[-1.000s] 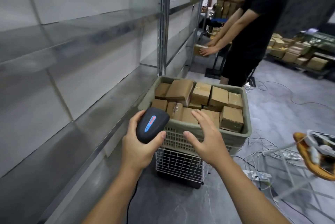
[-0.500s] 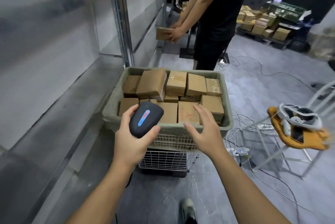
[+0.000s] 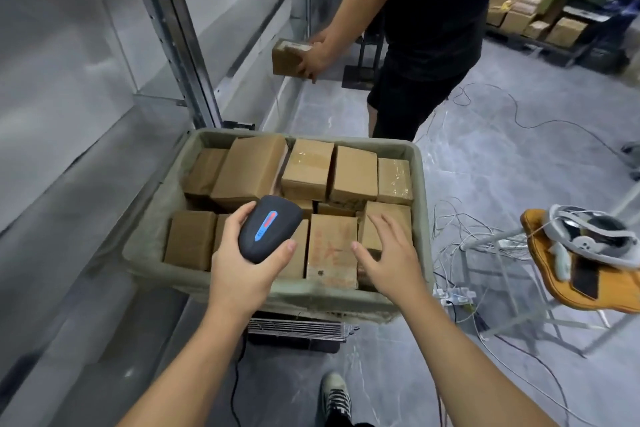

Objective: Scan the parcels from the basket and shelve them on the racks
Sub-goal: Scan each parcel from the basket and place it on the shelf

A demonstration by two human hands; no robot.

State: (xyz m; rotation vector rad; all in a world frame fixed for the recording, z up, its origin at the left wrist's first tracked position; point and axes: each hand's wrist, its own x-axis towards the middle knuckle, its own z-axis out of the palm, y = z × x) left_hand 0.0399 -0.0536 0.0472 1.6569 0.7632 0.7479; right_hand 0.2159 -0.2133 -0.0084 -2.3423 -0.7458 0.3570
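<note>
A grey-green plastic basket [image 3: 149,236], packed with brown cardboard parcels [image 3: 308,167], is seen from above, set close beside a grey metal rack [image 3: 173,28] on its left. A black handheld scanner [image 3: 270,229] with a blue and red strip is gripped in the left hand [image 3: 242,271], fingers and thumb wrapped round it, above the basket's near left part; its cord is largely hidden behind the forearm. The right hand [image 3: 388,253] is held with fingers spread and straight over the corner parcel [image 3: 391,210] at the basket's near right; whether it is touched cannot be made out. A wire crate [image 3: 298,326] under the basket is mostly hidden. Beyond the far edge, a person in black [image 3: 433,11], cut off at the chest, is seen holding a taped box [image 3: 287,56] at the rack.
</note>
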